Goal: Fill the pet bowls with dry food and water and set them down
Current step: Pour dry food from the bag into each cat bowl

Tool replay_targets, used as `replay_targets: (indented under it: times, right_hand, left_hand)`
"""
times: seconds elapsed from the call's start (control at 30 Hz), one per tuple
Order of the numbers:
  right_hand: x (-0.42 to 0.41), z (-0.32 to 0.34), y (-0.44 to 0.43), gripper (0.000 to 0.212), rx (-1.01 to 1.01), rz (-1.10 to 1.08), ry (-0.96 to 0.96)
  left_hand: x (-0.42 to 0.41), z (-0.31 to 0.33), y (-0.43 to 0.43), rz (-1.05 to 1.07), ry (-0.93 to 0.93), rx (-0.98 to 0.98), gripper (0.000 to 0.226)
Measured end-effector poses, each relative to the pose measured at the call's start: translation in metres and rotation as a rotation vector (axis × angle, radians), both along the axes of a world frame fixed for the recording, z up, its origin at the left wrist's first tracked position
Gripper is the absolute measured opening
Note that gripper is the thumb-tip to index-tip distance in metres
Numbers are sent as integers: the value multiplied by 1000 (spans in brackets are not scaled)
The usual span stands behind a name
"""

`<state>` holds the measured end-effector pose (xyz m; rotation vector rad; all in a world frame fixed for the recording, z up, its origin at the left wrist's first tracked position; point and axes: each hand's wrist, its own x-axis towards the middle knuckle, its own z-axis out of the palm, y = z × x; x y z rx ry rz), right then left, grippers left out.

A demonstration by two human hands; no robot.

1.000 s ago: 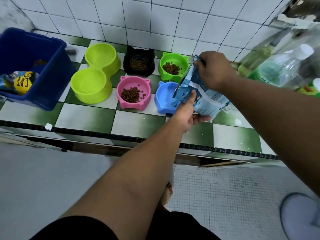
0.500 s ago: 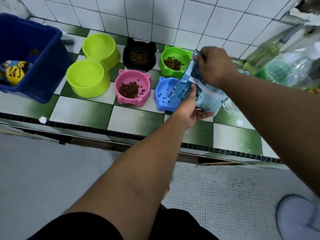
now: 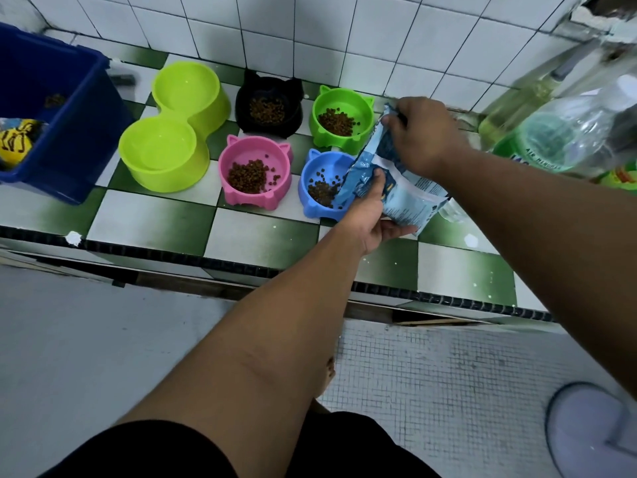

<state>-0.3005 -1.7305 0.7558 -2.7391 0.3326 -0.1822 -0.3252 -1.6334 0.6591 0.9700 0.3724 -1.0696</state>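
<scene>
the food bag (image 3: 408,201), light blue, is tipped to the left with its open mouth over the right side of the blue bowl (image 3: 307,205). kibble (image 3: 322,194) lies in a small heap in that bowl. the left hand (image 3: 370,217) grips the bag from below, thumb laid up along its front and fingers curled underneath. the right hand (image 3: 424,136) pinches the bag's raised top corner, fingers curled over the edge.

the blue bowl stands on the green-and-white checked tabletop (image 3: 258,236), near the front, just right of the pink bowl (image 3: 241,199), which holds a heap of kibble. behind these two, close to the tiled wall (image 3: 310,36), the black bowl (image 3: 249,95) and the green bowl (image 3: 344,100) each hold kibble as well. left of them sits the lime double bowl (image 3: 182,123); whether its wells hold water i cannot tell. at the far left is a blue bin (image 3: 79,115) with something yellow inside. at the right edge a clear plastic bottle (image 3: 565,139) shows, blurred.
</scene>
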Motion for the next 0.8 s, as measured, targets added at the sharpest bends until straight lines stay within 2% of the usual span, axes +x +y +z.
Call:
replay_targets:
  times: [0.23,0.37,0.8]
  right_hand:
    - [-5,3,-1,31,-11,-13,-14]
    - [-3,5,0,30,-6,-18,-17]
    - [-1,5,2,29,31,-37,4]
  left_hand:
    - [0,3,1,-20,-29,17,67]
    - [1,3,2,-4,-23,8,73]
    - [3,4,5,26,49,-28,70]
